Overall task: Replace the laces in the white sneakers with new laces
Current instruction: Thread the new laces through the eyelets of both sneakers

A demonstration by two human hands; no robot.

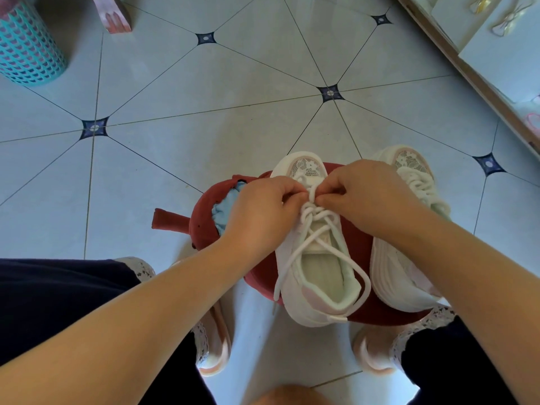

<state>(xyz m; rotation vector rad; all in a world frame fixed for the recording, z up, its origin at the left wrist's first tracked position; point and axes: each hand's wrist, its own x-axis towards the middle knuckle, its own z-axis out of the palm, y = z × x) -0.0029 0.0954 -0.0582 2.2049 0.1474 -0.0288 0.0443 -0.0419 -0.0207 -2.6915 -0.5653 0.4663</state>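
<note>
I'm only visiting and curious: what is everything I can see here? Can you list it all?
sneakers: 2, white, side by side on the stool
lace: 1, white, in the left sneaker, ends loose
stool: 1, red, torn cover showing blue
basket: 1, teal, top left
floor: pale tiles, dark diamonds
cabinet: 1, pale, top right
feet: 2, pink shoes, beside the stool
left hand: pinches the lace
right hand: pinches the lace
</note>
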